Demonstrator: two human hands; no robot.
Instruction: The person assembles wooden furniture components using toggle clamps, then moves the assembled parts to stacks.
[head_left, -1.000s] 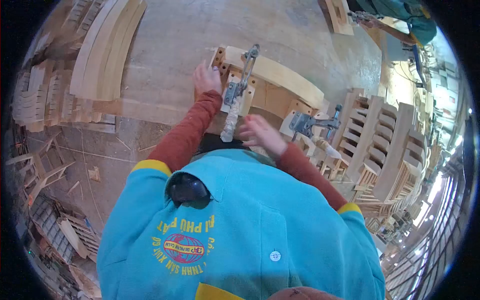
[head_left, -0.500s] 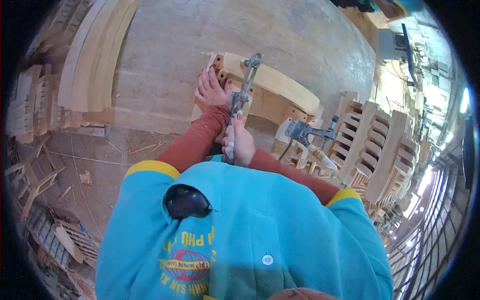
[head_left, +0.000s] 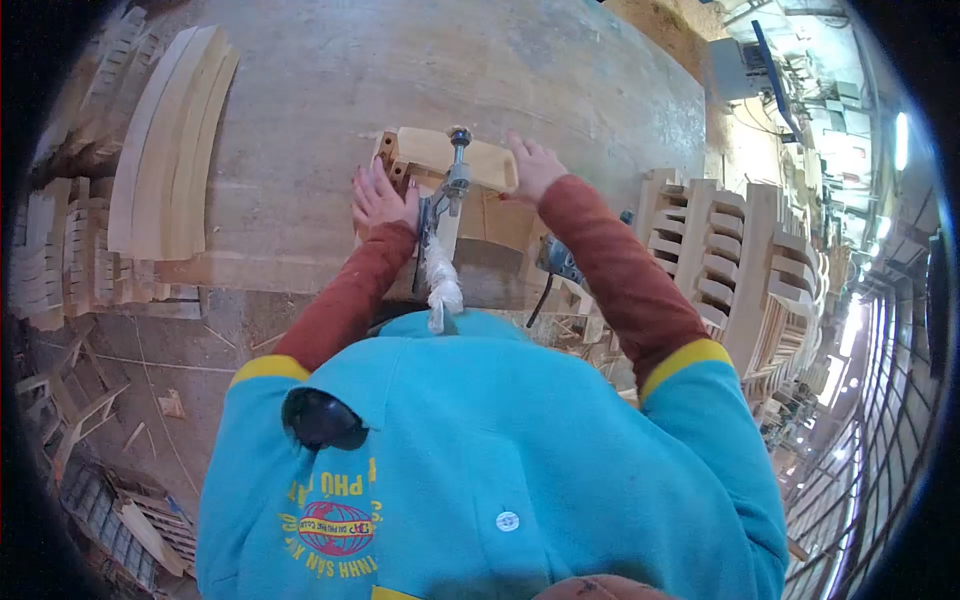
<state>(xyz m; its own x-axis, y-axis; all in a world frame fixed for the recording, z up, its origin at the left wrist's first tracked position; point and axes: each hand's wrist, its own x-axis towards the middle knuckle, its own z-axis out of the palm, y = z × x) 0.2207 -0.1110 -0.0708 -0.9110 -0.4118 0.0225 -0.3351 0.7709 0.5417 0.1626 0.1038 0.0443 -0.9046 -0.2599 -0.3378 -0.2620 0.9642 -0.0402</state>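
Note:
My left hand [head_left: 385,203] lies with its fingers spread on the holed wooden end piece [head_left: 388,150], left of a metal toggle clamp [head_left: 457,180]. The clamp's tip rests on a curved wooden piece [head_left: 430,148], and its handle [head_left: 441,275], wrapped in whitish plastic, points towards my body. At the right end of the curved piece is my right hand [head_left: 538,167], its fingers apart, touching or close to the wood.
Long curved boards [head_left: 170,150] are stacked at the left of the worktable [head_left: 300,80]. A second clamp [head_left: 560,258] sits under my right forearm. Slotted wooden parts [head_left: 710,240] stand at the right, and a monitor [head_left: 775,80] is at the upper right.
My right hand has let go of the clamp handle and moved to the right end of the curved piece. The clamp arm has swung down onto the wood. My left hand stays on the end piece.

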